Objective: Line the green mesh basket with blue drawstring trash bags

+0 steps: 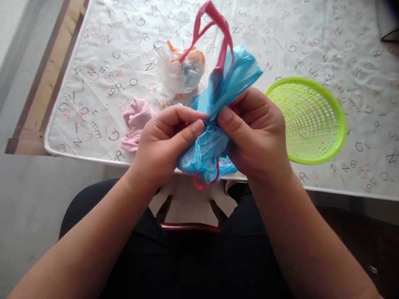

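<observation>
Between my hands, above the table's front edge, is a blue plastic bag with red drawstrings, bunched and twisted at its middle. My left hand pinches the gathered part between thumb and forefinger. From the other side my right hand grips the same gathered part, thumb on top and fingers curled behind. A red drawstring loop stands up from the upper end, and a thinner red loop hangs below. More blue plastic shows on the table edge behind the bag, partly hidden.
A pink cloth lies crumpled left of my hands. Behind it sits a clear plastic bag with orange ties and bluish contents. A green mesh basket lies on its side at right, on the letter-print tablecloth.
</observation>
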The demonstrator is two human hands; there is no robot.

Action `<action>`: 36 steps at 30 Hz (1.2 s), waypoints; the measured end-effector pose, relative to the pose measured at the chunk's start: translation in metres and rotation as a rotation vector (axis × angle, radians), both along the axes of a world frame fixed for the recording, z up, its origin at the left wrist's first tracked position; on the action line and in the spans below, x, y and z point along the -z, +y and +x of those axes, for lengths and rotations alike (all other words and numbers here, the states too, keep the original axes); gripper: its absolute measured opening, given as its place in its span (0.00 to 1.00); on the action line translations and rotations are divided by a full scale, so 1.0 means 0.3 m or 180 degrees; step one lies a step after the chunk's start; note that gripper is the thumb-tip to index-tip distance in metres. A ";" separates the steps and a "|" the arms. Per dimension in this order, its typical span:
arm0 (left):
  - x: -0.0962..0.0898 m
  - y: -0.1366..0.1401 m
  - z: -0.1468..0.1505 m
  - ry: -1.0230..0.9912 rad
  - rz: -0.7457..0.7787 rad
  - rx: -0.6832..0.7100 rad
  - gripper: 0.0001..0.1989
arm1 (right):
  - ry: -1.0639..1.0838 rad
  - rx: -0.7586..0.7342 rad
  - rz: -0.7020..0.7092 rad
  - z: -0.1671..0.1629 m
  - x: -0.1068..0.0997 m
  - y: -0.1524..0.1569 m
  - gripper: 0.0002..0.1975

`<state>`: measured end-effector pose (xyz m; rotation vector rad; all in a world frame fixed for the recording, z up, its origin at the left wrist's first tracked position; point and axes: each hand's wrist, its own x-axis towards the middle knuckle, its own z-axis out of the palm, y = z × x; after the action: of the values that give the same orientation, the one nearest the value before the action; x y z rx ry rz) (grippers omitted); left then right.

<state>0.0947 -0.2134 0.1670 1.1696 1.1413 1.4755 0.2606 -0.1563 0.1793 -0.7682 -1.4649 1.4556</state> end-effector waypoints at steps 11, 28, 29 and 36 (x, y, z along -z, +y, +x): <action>-0.026 -0.043 -0.016 0.1753 0.1320 -0.0397 0.14 | -0.0180 0.0677 0.0201 -0.055 -0.043 -0.031 0.17; 0.042 0.016 -0.064 0.0116 -0.0140 -0.0552 0.14 | -0.0890 0.0170 0.0445 0.014 0.005 0.029 0.02; 0.050 0.020 -0.069 0.0120 -0.0175 -0.0563 0.15 | -0.0911 0.0156 0.0438 0.016 0.006 0.030 0.03; 0.044 0.026 -0.053 0.0356 -0.0007 -0.0640 0.16 | -0.1173 -0.0348 0.1363 0.048 -0.065 0.020 0.29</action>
<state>0.0787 -0.2058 0.1539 1.1756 1.3698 1.5742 0.2751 -0.1503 0.1989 -0.7163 -2.0422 1.0511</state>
